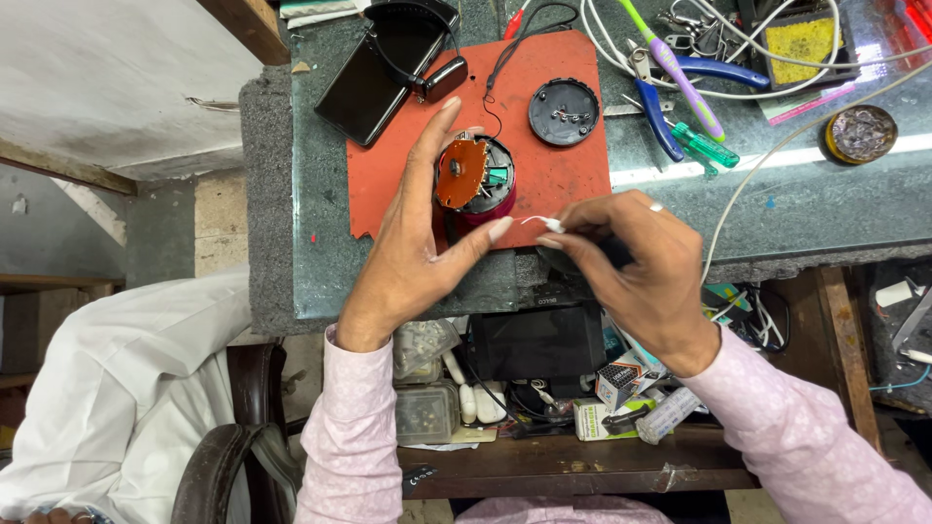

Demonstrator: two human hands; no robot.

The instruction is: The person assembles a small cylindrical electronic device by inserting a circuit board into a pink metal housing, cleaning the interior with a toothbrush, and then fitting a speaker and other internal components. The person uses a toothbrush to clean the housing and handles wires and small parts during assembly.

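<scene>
My left hand (413, 238) grips a small round red device (478, 182) standing on an orange-red mat (553, 165). The device is open at the top and shows a tilted brown circuit board and inner parts. Index finger and thumb wrap around its sides. My right hand (636, 267) pinches a small white wire end (544, 222) just right of the device, close to my left thumb tip. A thin black wire runs from the device up to the mat's far edge. The device's round black cover (564, 112) lies on the mat behind it.
A black phone (374, 73) with a cable lies far left on the glass-topped bench (835, 199). Blue-handled pliers (694, 82), a green screwdriver, white cables, a yellow sponge tray (801, 39) and a round tin (862, 133) crowd the far right. A shelf of boxes sits below. A person in white sits left.
</scene>
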